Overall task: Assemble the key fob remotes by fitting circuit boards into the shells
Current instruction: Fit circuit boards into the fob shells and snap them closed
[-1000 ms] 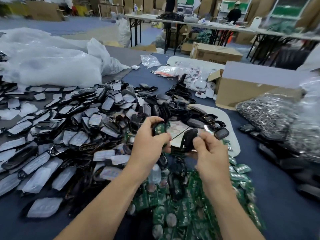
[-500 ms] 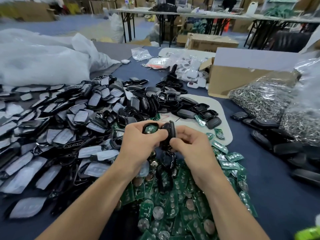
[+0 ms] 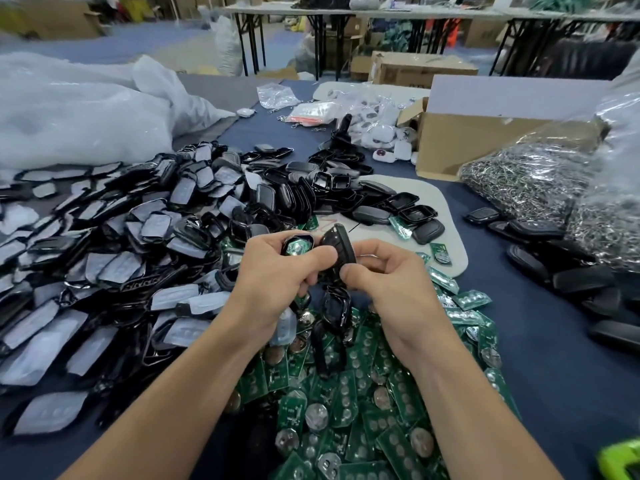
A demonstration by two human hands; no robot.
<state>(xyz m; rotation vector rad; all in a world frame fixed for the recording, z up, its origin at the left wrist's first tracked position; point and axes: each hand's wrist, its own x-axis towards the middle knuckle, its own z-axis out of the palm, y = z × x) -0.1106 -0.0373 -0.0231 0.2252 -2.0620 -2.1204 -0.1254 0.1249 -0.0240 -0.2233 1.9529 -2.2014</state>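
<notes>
My left hand (image 3: 277, 275) grips a black shell half (image 3: 298, 244) with a green circuit board showing inside it. Right beside it, my right hand (image 3: 384, 282) pinches a second black shell half (image 3: 337, 249), held on edge and touching the first. Both hands hover above a heap of green circuit boards (image 3: 363, 403) with round coin cells. A big pile of black shells with pale film covers (image 3: 131, 244) spreads to the left. More empty black shells (image 3: 391, 206) lie behind the hands on a pale mat (image 3: 446, 223).
An open cardboard box (image 3: 485, 140) stands at the back right, with a clear bag of metal key rings (image 3: 533, 181) in front of it. Finished black fobs (image 3: 554, 265) lie at the right. White plastic bags (image 3: 79, 112) fill the back left. Small white remotes (image 3: 381, 133) sit behind.
The hands came together above the boards; the right hand's shell half now touches the left hand's shell. The camera tilted down, so the whole scene shifted upward in view.
</notes>
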